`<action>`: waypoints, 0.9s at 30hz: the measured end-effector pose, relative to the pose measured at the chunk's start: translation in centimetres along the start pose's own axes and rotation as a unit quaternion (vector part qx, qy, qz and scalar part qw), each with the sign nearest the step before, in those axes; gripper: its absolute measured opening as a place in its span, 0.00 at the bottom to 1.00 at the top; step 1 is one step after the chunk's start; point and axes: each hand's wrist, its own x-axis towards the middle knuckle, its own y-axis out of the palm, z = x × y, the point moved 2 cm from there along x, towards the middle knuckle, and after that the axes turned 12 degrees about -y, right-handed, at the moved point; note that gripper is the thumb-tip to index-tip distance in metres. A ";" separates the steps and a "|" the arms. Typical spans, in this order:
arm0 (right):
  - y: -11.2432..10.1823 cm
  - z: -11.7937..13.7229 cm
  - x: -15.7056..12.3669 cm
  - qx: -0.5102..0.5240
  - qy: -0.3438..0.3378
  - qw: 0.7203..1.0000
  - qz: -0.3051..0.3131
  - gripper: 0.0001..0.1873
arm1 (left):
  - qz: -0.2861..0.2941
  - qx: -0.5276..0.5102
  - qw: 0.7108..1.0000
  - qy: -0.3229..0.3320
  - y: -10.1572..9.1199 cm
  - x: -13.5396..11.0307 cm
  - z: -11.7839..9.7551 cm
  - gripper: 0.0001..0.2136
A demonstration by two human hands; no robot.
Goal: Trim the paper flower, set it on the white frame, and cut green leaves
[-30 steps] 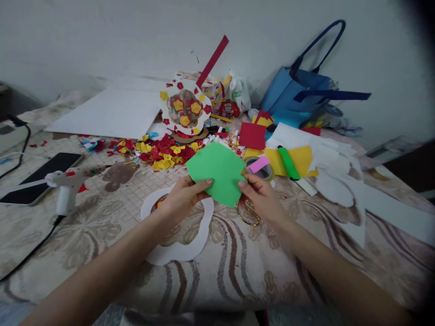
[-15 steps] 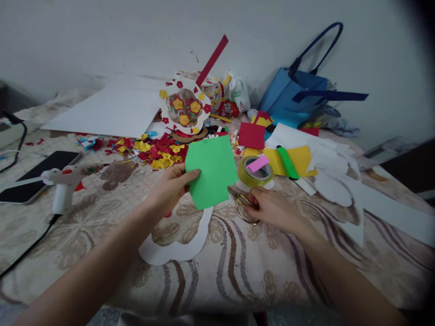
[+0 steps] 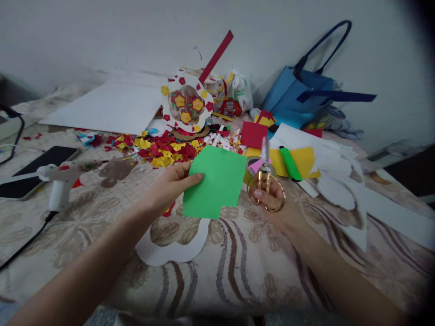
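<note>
Between thumb and fingers, my left hand (image 3: pixel 180 181) pinches the left edge of a green sheet of paper (image 3: pixel 217 181), which has a notch at its lower right corner. My right hand (image 3: pixel 268 197) grips gold-handled scissors (image 3: pixel 264 170), their blades pointing up and apart from the paper. Under the green sheet lies a white scalloped paper ring (image 3: pixel 173 253), its upper part hidden. Behind the scissors sits a roll of yellow tape (image 3: pixel 251 174), partly covered, with a pink paper strip (image 3: pixel 256 166) on it.
A glue gun (image 3: pixel 61 185) and a phone (image 3: pixel 37 170) lie at left. Red and yellow paper scraps (image 3: pixel 163 151) spread before a flower-decorated paper piece (image 3: pixel 185 104). A green marker (image 3: pixel 290 164), yellow paper (image 3: pixel 307 158) and a blue bag (image 3: pixel 288 95) are at right.
The scissors have lifted away from the paper's lower right corner, turning from pointing left to pointing up. The green sheet has tilted and shifted slightly down and right.
</note>
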 end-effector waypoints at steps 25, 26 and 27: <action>2.9 1.0 -1.6 0.038 -0.024 0.982 -0.184 0.12 | 0.005 -0.233 0.970 -0.074 3.0 0.1 2.6 0.08; 3.1 0.9 -1.8 0.043 -0.023 0.982 -0.180 0.11 | 0.002 -0.245 0.967 -0.070 3.1 0.0 2.6 0.08; 3.2 0.7 -1.9 0.044 -0.021 0.983 -0.178 0.11 | 0.003 -0.257 0.964 -0.069 3.2 0.0 2.7 0.08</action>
